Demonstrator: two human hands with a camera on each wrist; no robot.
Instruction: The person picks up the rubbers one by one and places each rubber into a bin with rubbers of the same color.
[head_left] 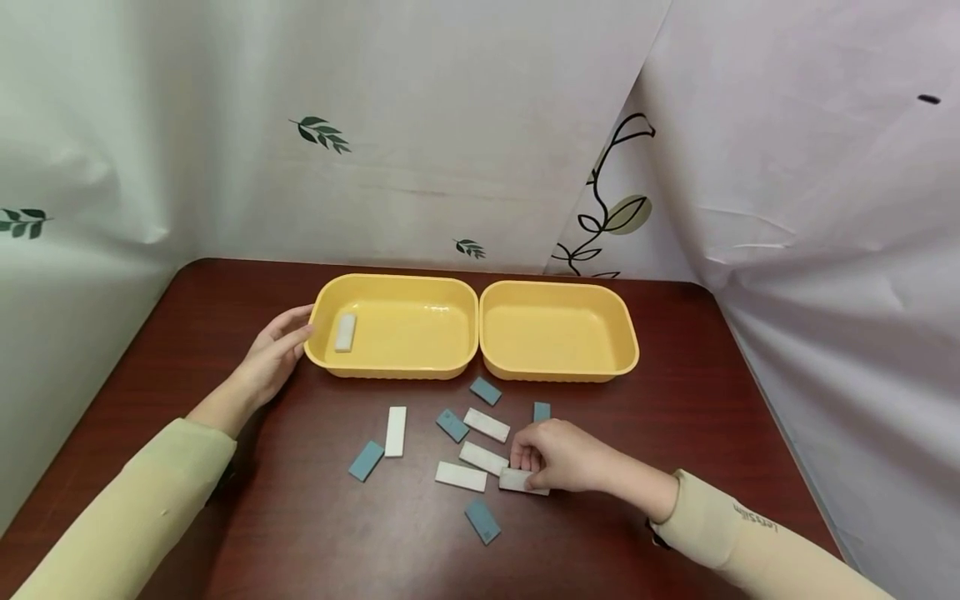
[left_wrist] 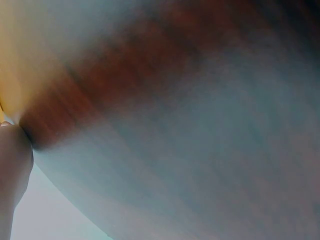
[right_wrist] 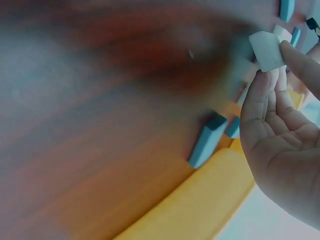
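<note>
My right hand (head_left: 566, 457) pinches a white block (head_left: 514, 479) low over the table, thumb on one side and fingertips on the other. In the right wrist view the same white block (right_wrist: 269, 51) shows between thumb and fingers. Close to it lie more white blocks, one (head_left: 461, 477) on its left and another (head_left: 483, 458) just behind. A blue-grey block (head_left: 542, 412) is partly hidden behind the right hand. At the left end of the left yellow tray (head_left: 397, 368), my left hand (head_left: 272, 357) rests its extended fingers against the rim. One white block (head_left: 345, 332) lies inside that tray.
The right yellow tray (head_left: 558, 372) stands side by side with the left one. Several blue-grey blocks, such as one (head_left: 367, 461) at left and one (head_left: 482, 522) in front, lie scattered on the dark red table (head_left: 315, 525). A pale printed sheet (head_left: 405, 167) hangs behind.
</note>
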